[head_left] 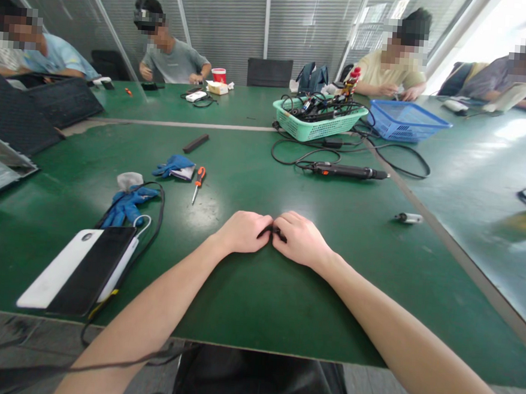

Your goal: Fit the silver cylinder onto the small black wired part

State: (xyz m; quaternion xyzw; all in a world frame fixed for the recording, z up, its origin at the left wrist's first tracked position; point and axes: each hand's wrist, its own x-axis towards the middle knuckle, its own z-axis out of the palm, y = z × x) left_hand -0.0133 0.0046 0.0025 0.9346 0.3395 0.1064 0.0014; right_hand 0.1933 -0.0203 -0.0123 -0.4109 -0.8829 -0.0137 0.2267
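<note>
My left hand [244, 231] and my right hand [300, 238] rest side by side on the green table [247, 298], knuckles up and fingers curled under. Between their fingertips they pinch a small black object [272, 231]; most of it is hidden and I cannot name it. An orange-handled screwdriver [198, 183] lies a little beyond my left hand. A black electric screwdriver [346, 171] with its cable lies further off, beyond my right hand.
Blue gloves [127, 204] and a white and black device [80, 270] with a cable lie at the left. A green basket [318, 126] of cables and a blue basket [403, 120] stand at the back. A small white part [408, 218] lies to the right. Several people sit around the table.
</note>
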